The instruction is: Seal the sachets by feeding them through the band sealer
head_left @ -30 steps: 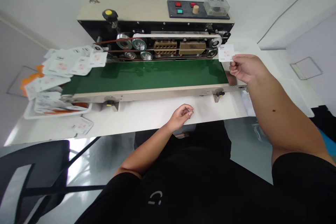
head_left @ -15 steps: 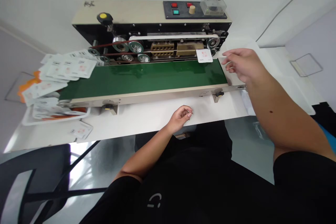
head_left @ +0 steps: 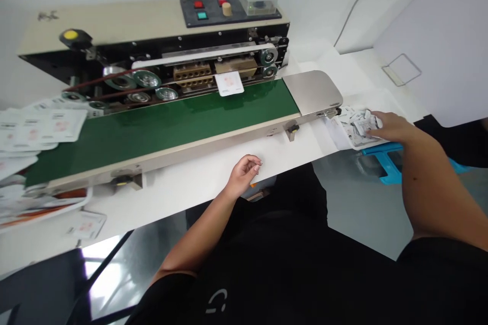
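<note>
My right hand (head_left: 391, 127) is at the right, over a white tray (head_left: 356, 146) of small white sachets (head_left: 362, 124). Its thumb and fingers are apart among the sachets, and some fingertips are hidden. Loosely curled with thumb near the fingertips, my left hand (head_left: 246, 173) is over the table's front edge, with nothing visible in it. A flat white pouch (head_left: 229, 84) with a pinkish print is caught by its top edge in the band sealer (head_left: 160, 43), its lower part hanging over the green conveyor belt (head_left: 163, 132).
Finished-looking white pouches (head_left: 61, 124) pile up at the belt's left end. Below them stands a white tray (head_left: 72, 205) with pouches and orange pieces. One pouch (head_left: 87, 224) lies on the table (head_left: 183, 175). A metal plate (head_left: 314, 92) extends the belt at right; a blue stool (head_left: 389, 165) stands below.
My right hand has moved from beside the belt's right end down to the sachet tray. The pouch has travelled left along the sealer. The view has turned right; my left hand stays curled.
</note>
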`<state>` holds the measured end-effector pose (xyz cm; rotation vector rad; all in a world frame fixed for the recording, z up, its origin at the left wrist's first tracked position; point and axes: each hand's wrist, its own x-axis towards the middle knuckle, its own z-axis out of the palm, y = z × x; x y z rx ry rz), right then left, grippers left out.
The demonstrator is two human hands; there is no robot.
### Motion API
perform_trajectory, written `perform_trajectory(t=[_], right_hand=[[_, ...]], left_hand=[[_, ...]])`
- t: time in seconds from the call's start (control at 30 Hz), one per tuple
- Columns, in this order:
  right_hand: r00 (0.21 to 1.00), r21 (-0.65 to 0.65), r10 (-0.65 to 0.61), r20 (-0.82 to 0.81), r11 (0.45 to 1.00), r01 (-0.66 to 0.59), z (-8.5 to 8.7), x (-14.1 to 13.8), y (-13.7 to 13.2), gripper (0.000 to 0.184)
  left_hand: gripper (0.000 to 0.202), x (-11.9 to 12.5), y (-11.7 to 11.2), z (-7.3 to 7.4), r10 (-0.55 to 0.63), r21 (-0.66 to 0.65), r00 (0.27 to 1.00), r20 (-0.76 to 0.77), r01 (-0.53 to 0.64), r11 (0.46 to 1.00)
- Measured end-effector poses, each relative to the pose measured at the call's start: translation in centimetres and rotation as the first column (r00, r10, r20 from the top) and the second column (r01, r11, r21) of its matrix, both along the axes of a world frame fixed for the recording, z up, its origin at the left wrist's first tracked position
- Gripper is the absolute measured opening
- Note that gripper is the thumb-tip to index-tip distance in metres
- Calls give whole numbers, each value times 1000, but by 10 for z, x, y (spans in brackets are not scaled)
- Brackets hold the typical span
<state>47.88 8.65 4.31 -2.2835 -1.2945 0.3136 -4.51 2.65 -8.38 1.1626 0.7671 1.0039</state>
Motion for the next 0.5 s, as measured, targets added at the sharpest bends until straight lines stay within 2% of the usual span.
perform_trajectory(t=[0.1, 0.23, 0.37, 0.5], right_hand=[[996, -180, 85, -15, 980, -87, -17, 15, -4, 63], [994, -184, 86, -73, 978, -98, -27, 19, -2, 71], [986, -171, 93, -139, 978, -117, -27, 22, 2, 63], [986, -280, 148, -79, 946, -164, -27, 31, 0, 54]], left_hand=[[34, 0, 0, -1, 15, 4, 1000, -24, -15, 1000], [33, 1, 0, -1, 36, 7, 998, -50, -35, 999], [36, 1, 1, -1, 46, 3, 996, -77, -46, 999], [34, 0, 1, -4, 53, 10, 996, -73, -53, 999]])
